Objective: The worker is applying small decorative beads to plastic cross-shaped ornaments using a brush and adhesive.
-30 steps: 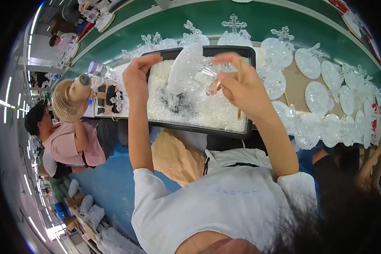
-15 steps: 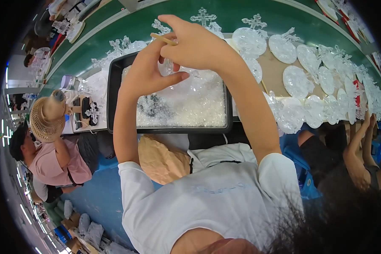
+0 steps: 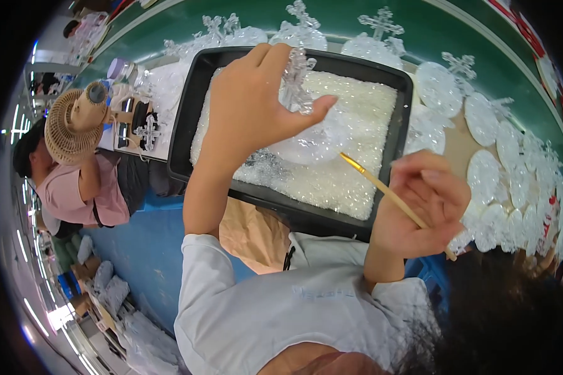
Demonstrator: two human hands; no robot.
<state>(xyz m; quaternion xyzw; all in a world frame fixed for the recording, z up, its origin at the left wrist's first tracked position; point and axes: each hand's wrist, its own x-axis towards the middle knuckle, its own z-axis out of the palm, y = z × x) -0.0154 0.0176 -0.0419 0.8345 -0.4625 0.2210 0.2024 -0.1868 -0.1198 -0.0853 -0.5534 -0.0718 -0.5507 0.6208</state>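
My left hand (image 3: 247,103) grips a clear, sparkling ornament (image 3: 297,81) by its upright moulded part, the fingertips partly hidden behind it and the thumb stuck out. The ornament's round whitish base (image 3: 319,142) hangs tilted over a black tray (image 3: 389,181) of white glittery granules (image 3: 341,194). A slim wooden paintbrush (image 3: 391,197) with a gold-coloured end is held in my right hand (image 3: 428,203), which is closed around its handle with the palm turned up. The brush tip points at the edge of the round base; whether they touch I cannot tell.
Clear round ornaments (image 3: 438,90) with crosses (image 3: 381,24) crowd the table behind and right of the tray. A jar (image 3: 122,70) stands at the back left. Near the left edge are a tan fan (image 3: 75,125) and a person in a pink shirt (image 3: 84,194).
My hands were together above the tray and have come apart. The right hand moved right and nearer with the paintbrush. The ornament shows more clearly, and the tray appears shifted and turned.
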